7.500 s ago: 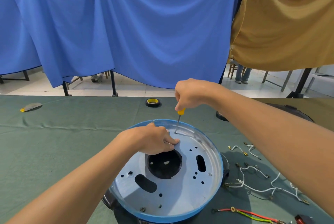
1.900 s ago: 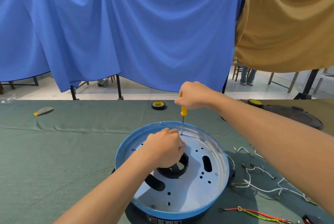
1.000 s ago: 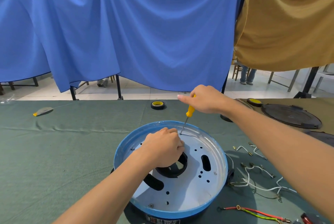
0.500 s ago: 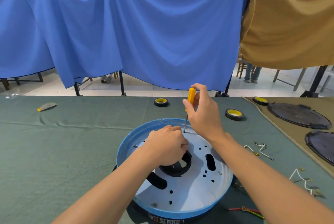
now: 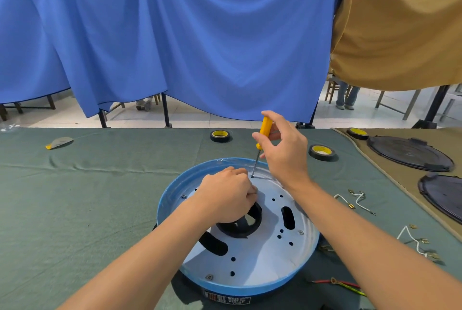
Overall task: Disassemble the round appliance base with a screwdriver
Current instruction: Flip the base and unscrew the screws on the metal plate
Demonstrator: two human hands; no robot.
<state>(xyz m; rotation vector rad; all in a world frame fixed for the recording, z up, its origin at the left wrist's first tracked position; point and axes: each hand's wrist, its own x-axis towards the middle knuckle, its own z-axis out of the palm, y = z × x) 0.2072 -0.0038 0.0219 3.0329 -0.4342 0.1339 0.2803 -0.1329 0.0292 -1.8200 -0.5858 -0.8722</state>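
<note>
Beneath a blue cloth (image 5: 175, 34) hanging across the back, with a tan cloth (image 5: 400, 29) drooping to its right, a person is working at a table (image 5: 87, 197) covered in green fabric. The round appliance base (image 5: 250, 284) is lying near the front edge, directly before the person, its blue rim facing up around a pale plate (image 5: 265, 259) pierced with holes and a dark central opening. Two black lids (image 5: 410, 153) are lying on a tan mat at the right. The left hand (image 5: 227, 199) is resting on the plate at the far edge of the opening, fingers curled into a fist; whether it is pinching anything cannot be told. The right hand (image 5: 285, 152) is hovering over the far rim, pinching the yellow handle of a screwdriver (image 5: 265, 125) between thumb and fingertips, the shaft tilting down so its tip is meeting the plate just beside the left knuckles. Three tape rolls (image 5: 220, 135) are sitting beyond the base, white wires (image 5: 357, 200) with metal terminals are trailing to its right, and a small grey and yellow scrap (image 5: 58, 142) is lying far to the left.
</note>
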